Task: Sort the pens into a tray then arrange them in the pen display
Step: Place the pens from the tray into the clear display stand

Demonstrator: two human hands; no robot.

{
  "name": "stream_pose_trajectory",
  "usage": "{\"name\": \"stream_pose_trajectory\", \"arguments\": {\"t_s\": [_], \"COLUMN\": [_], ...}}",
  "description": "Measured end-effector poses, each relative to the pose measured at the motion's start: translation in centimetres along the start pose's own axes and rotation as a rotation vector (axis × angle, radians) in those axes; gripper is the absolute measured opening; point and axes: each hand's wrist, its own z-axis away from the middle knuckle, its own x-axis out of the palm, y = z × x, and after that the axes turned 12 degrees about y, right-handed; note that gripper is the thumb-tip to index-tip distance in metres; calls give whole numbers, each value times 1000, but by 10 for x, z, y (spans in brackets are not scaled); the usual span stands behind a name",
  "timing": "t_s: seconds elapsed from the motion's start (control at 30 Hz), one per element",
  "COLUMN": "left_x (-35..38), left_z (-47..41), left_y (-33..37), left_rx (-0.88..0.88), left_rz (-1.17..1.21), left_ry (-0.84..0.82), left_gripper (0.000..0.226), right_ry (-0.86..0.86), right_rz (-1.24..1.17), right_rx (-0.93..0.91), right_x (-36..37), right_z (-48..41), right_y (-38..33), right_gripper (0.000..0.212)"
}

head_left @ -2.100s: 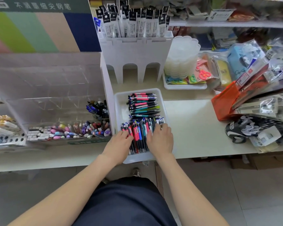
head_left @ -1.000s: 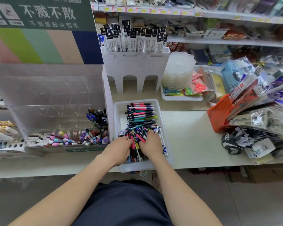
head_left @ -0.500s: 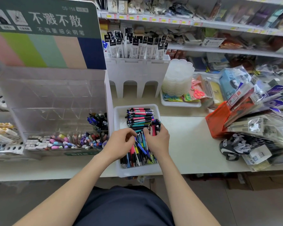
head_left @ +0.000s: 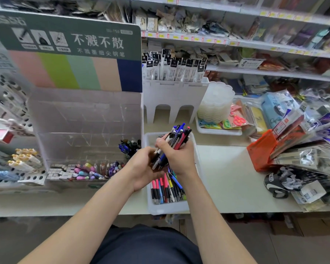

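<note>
Above the white tray (head_left: 168, 208), the right hand (head_left: 181, 157) and left hand (head_left: 143, 168) both grip one bundle of pens (head_left: 179, 137); other pens (head_left: 166, 187) lie below. The gathering step seems in hand. Next, I think, the bundle should go toward ten o'clock, into the clear pen display (head_left: 84, 121), with its ends kept even.

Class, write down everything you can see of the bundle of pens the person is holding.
The bundle of pens is a thick fistful of slim plastic click pens, barrels black, blue, red and white. It tilts up and to the right, button ends uppermost, held above the white tray. The right hand wraps its middle; the left hand grips its lower end.
</note>
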Motion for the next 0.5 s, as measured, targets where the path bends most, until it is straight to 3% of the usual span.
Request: {"name": "stream_pose_trajectory", "arguments": {"t_s": [0.1,0.2,0.3,0.37,0.43,0.5], "left_x": [-23,-49,-74,-90,-103,-113], "left_z": [7,10,23,30,37,44], "left_y": [8,21,42,56,68,77], "left_rx": [78,185,254,386,523,548], "left_rz": [-155,-152,-54,-132,-241,-251], "left_ry": [-61,-117,-231,-301,-301,-277], "left_gripper": [42,58,42,45,45,38], "right_ry": [-89,-212,-282,-306,-341,-345], "right_rz": [54,43,59,47,65,68], "right_rx": [43,39,37,98,140,171], "right_x": [15,39,69,87,104,121], "right_z": [3,9,17,22,26,30], "right_y": [-10,-25,-39,-49,-57,-62], "right_gripper": [26,30,31,30,31,34]}}
